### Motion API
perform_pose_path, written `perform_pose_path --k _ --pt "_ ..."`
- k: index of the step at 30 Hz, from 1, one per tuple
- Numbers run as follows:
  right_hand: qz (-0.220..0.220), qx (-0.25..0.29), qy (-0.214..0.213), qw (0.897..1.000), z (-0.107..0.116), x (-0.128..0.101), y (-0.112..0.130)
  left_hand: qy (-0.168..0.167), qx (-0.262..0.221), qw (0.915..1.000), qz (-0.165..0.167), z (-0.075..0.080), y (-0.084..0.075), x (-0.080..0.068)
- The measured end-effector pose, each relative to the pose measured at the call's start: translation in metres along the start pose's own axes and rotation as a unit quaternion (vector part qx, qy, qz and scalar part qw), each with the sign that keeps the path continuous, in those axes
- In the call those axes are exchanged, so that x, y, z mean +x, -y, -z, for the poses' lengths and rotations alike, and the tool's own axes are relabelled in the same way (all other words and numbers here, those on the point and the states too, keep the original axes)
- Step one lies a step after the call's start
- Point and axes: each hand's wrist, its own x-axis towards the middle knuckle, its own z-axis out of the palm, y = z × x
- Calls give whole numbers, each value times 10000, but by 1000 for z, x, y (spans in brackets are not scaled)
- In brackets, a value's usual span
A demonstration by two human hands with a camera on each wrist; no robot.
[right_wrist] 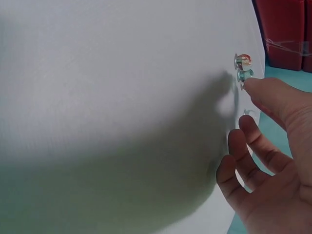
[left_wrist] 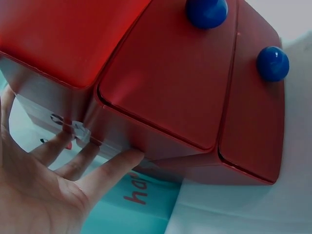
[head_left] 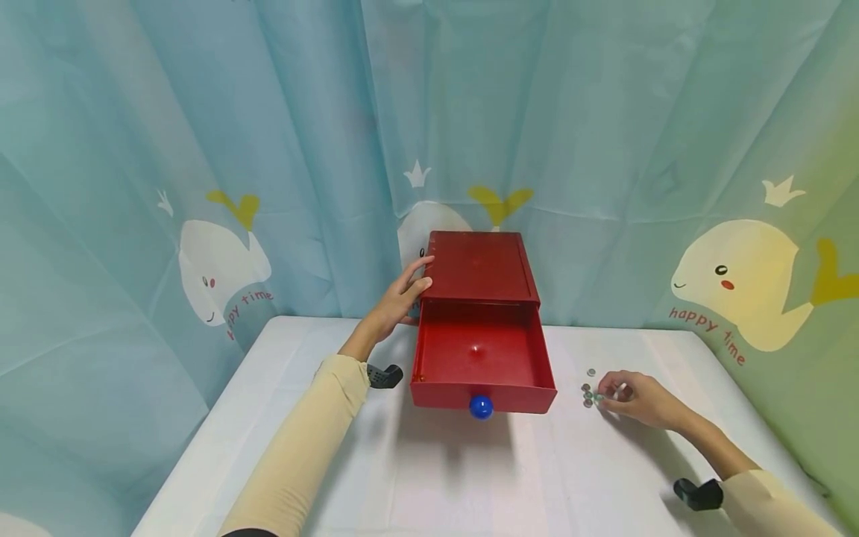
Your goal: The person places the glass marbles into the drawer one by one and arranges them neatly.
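Note:
A red drawer cabinet (head_left: 478,265) stands at the back middle of the table, its top drawer (head_left: 483,397) pulled out by a blue knob's side. My left hand (head_left: 396,302) rests against the cabinet's left side, fingers spread and mostly straight. Several small glass marbles (head_left: 587,403) lie in a group right of the cabinet. At that group my right hand (head_left: 637,399) reaches down with thumb and index finger either side of a greenish marble (head_left: 599,397). In the right wrist view a gap shows between thumb and index; an orange-streaked marble (right_wrist: 243,61) lies just beyond the thumb.
Two lower drawers with blue knobs (left_wrist: 273,63) face forward in the left wrist view. A tiny orange-gold spot (head_left: 420,378) shows in the drawer's front left corner. Behind the white table (head_left: 550,477) hangs a blue-green curtain (head_left: 302,149) with printed whales.

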Motion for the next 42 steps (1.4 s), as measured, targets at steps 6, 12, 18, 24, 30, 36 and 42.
perform_pose_path --k 6,12,18,24,30,36,42 --pt "276 12 40 9996 7 1 1 40 -12 10000 -30 0 0 1" --pt "900 24 -39 9959 17 5 4 24 -9 10000 -37 0 1 0" --pt "1076 -82 -241 9939 27 10 12 -6 34 10000 -50 0 0 0" --pt "1045 -133 -386 9937 38 15 28 12 38 10000 -48 0 0 0" --pt "1051 -88 -585 9927 52 21 49 1 -1 10000 -36 0 2 0" --pt "1008 -3 -600 9931 67 29 70 -7 49 10000 -45 0 2 0" --pt "1167 -1 -736 9904 81 36 89 -13 97 9999 -50 -1 2 0"
